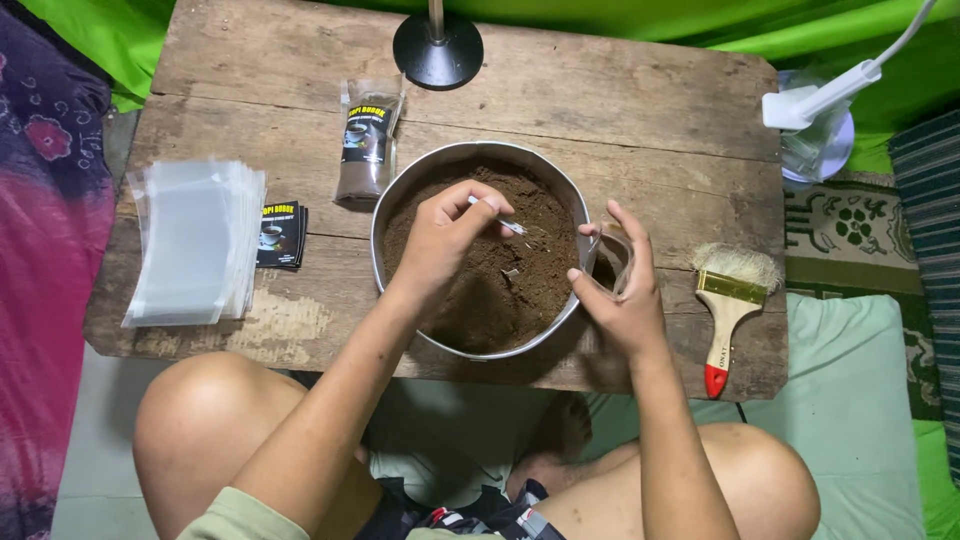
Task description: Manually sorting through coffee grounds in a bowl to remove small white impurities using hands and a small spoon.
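One view only, head camera looking straight down. I see both hands over a round metal pan (pixel 400 190) of brown powder (pixel 480 290), sitting mid-table on a worn wooden table (pixel 620 110).

Left hand (pixel 440 235) is above the powder, left half of the pan. Fingers curled narrow, pinching a small metal spoon (pixel 505 224); spoon tip points right, just over the powder surface.

Right hand (pixel 620 290) sits at the pan's right rim. Thumb and fingers spread moderately, holding a small clear bag (pixel 612 250) just beside the rim. I can't tell whether the bag touches the rim.

Around the pan:
- Filled pouch (pixel 366 140) of brown powder with a dark label, lying flat, just beyond the pan's upper-left edge.
- Small stack of dark printed labels (pixel 281 234) left of the pan, near but apart.
- Stack of clear plastic bags (pixel 195 240) further left, near the table's left edge.
- Paintbrush (pixel 730 310) with wooden handle, red tip, pale bristles, right of the right hand, well apart from the pan.
- Black round lamp base (pixel 438 50) at the table's far edge.
- White lamp arm (pixel 830 90) coming in from the upper right.

Bare knees at the bottom of the frame, person seated cross-legged at the table. Green cloth (pixel 650 20) behind the table, patterned fabric (pixel 45 200) on the left.
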